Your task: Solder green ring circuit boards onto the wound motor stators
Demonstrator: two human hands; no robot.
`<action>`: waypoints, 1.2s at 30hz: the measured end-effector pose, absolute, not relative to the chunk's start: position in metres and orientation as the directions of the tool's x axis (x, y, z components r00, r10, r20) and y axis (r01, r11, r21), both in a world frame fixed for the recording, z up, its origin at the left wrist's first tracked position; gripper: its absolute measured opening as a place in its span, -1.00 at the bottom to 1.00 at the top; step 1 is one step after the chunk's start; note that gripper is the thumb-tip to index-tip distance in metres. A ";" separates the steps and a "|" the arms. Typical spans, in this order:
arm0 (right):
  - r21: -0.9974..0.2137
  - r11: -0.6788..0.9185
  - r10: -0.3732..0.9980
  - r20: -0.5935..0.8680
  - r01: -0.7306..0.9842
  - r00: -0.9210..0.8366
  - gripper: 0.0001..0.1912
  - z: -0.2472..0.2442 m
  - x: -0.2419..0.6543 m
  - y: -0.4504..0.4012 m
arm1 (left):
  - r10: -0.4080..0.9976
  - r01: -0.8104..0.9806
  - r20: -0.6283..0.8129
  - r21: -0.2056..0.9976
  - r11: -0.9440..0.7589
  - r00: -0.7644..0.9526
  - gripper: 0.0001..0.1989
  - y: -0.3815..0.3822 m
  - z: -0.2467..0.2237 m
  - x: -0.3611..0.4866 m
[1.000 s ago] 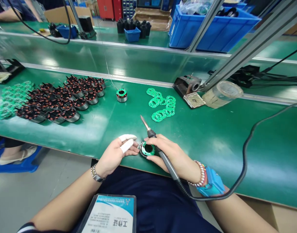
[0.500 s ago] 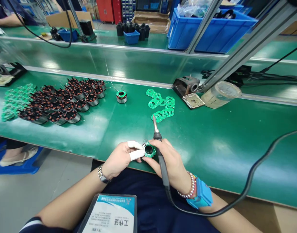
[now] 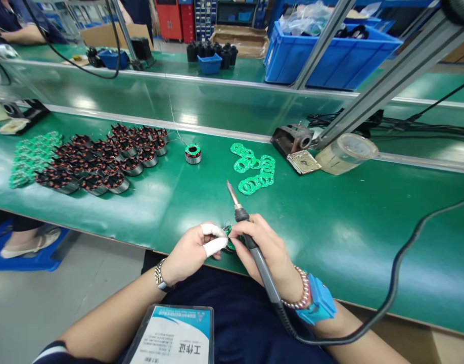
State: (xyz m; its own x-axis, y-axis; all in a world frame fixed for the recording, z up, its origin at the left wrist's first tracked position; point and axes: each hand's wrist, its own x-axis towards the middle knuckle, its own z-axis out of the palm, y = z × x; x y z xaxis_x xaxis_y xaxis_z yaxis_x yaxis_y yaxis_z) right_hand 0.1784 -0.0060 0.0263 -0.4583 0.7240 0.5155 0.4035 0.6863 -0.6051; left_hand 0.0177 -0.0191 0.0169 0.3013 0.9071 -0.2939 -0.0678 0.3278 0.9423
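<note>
Ring-shaped circuit board (image 3: 230,246) is at the near side of the bench (image 3: 338,222), between left hand (image 3: 190,251) and right hand (image 3: 270,247); left thumb and forefinger press together at its left, pinched item hidden; right hand grips soldering iron (image 3: 260,263), tip pointing away

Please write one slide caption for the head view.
Left hand and right hand at a partly hidden green circuit board, the right holding a black-handled, metal-tipped soldering iron.

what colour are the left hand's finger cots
White finger cots on the left hand, best seen in the head view.
</note>
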 end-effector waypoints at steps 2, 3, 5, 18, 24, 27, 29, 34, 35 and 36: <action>-0.602 0.693 0.718 0.521 0.398 -0.462 -0.80 0.025 0.176 -0.006 | 0.905 -0.071 -0.296 0.941 0.332 0.306 -0.84 -0.020 0.018 0.016; -0.605 0.692 0.718 0.521 0.395 -0.461 -0.81 0.024 0.175 -0.007 | 0.903 -0.078 -0.301 0.938 0.339 0.305 -0.84 -0.020 0.017 0.016; -0.618 0.681 0.728 0.514 0.394 -0.453 -0.82 0.022 0.173 -0.008 | 0.900 -0.107 -0.317 0.926 0.362 0.298 -0.83 -0.021 0.015 0.014; -0.672 0.641 0.765 0.524 0.371 -0.374 -0.74 0.045 0.201 -0.023 | 0.902 -0.064 -0.355 0.923 0.380 0.247 -0.87 -0.016 0.014 0.015; -0.710 0.628 0.770 0.505 0.320 -0.390 -0.67 0.051 0.211 -0.031 | 0.913 -0.027 -0.350 0.931 0.363 0.212 -0.88 -0.018 0.012 0.015; -0.733 0.603 0.783 0.468 0.315 -0.409 -0.71 0.051 0.211 -0.032 | 0.920 -0.021 -0.341 0.936 0.351 0.196 -0.88 -0.018 0.012 0.016; -0.731 0.602 0.783 0.460 0.323 -0.418 -0.73 0.051 0.209 -0.032 | 0.924 -0.018 -0.335 0.939 0.344 0.186 -0.88 -0.019 0.013 0.017; -0.722 0.610 0.777 0.462 0.328 -0.427 -0.73 0.052 0.207 -0.031 | 0.930 -0.013 -0.331 0.941 0.337 0.158 -0.86 -0.019 0.015 0.019; -0.721 0.608 0.779 0.459 0.333 -0.428 -0.74 0.052 0.207 -0.031 | 0.931 -0.014 -0.330 0.942 0.336 0.156 -0.86 -0.019 0.015 0.019; -0.720 0.607 0.780 0.456 0.338 -0.429 -0.74 0.052 0.207 -0.031 | 0.931 -0.014 -0.329 0.942 0.335 0.157 -0.86 -0.019 0.015 0.019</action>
